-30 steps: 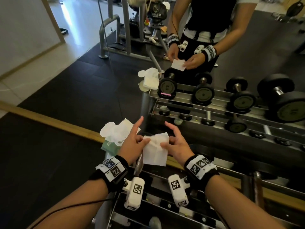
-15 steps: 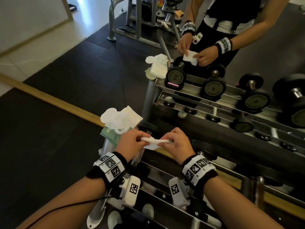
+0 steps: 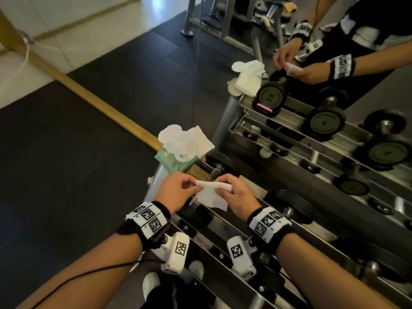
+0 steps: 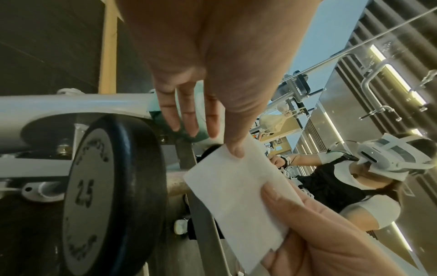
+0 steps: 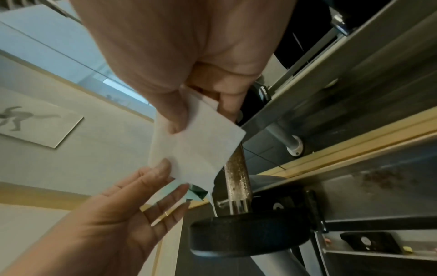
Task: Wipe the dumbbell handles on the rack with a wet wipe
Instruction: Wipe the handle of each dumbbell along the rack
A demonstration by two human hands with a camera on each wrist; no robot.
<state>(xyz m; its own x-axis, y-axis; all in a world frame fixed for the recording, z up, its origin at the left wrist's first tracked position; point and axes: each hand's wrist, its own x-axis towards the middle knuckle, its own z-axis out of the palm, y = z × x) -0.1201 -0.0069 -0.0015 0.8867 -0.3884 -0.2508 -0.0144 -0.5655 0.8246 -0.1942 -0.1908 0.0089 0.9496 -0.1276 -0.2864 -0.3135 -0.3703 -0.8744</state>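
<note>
I hold a white wet wipe (image 3: pixel 211 196), folded over, between both hands just above the leftmost dumbbell on the rack's top rail. My left hand (image 3: pixel 192 188) pinches its left end with thumb and forefinger, the other fingers straight. My right hand (image 3: pixel 224 188) pinches its right end. The left wrist view shows the wet wipe (image 4: pixel 236 198) beside a black plate (image 4: pixel 106 186) marked 2.5. In the right wrist view the wet wipe (image 5: pixel 194 147) hangs in front of the dumbbell's steel handle (image 5: pixel 236 177), not touching it.
A green wipe pack (image 3: pixel 176 162) with loose white wipes on top sits on the rack's left end. The steel rack (image 3: pixel 301 239) runs to the right with more dumbbells. A mirror behind it reflects the rack and me. Black rubber floor lies to the left.
The wipe went from an open sheet to a folded strip held between both hands. My hands drew closer together over the leftmost dumbbell, and my head tilted down.
</note>
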